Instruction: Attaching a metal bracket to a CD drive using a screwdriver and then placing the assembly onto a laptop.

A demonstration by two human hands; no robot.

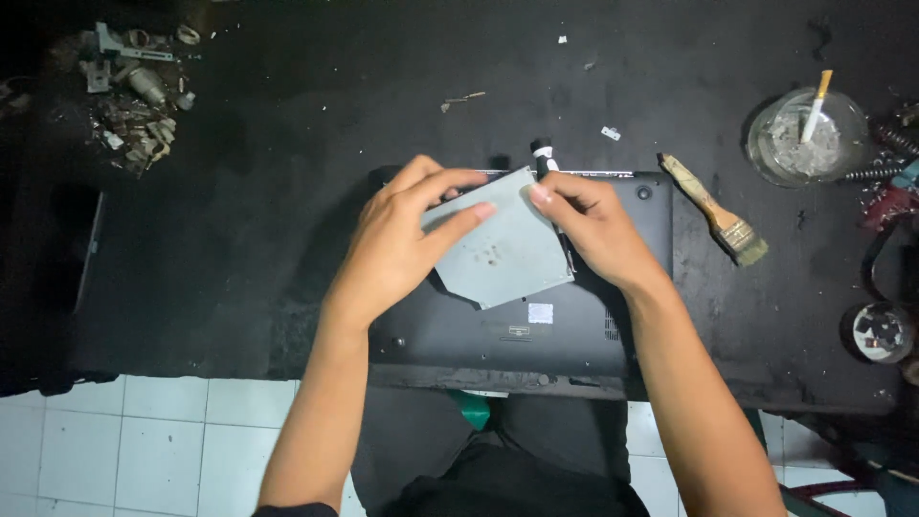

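Hands are both working a grey drive (503,251), a flat metal slab lying tilted on top of an upturned black laptop (613,330). Left hand (397,244) is covering the drive's left edge, fingers spread fairly wide, index fingertip pressing flat on the top face, thumb curling over the far edge. Right hand (598,230) is gripping the drive's far right corner, fingers curled narrow, thumb tip resting on the metal. Drive is sitting over the laptop's far-left part, near corner hanging toward the middle of the base, just above a small white sticker (541,313). Laptop is lying at the near edge of a dark, dusty bench (268,191), partly overhanging it.

Black-and-white stick (543,156) is poking out just beyond the laptop's far edge, between the hands. Paintbrush (713,211) is lying just right of the laptop. Glass dish (806,136) far right is holding grey ash and a white-and-orange stick. Small round tin (879,332) is sitting near right. Pile of metal scraps (134,86) is lying far left, well apart. White tiled floor (144,440) is showing below the bench.
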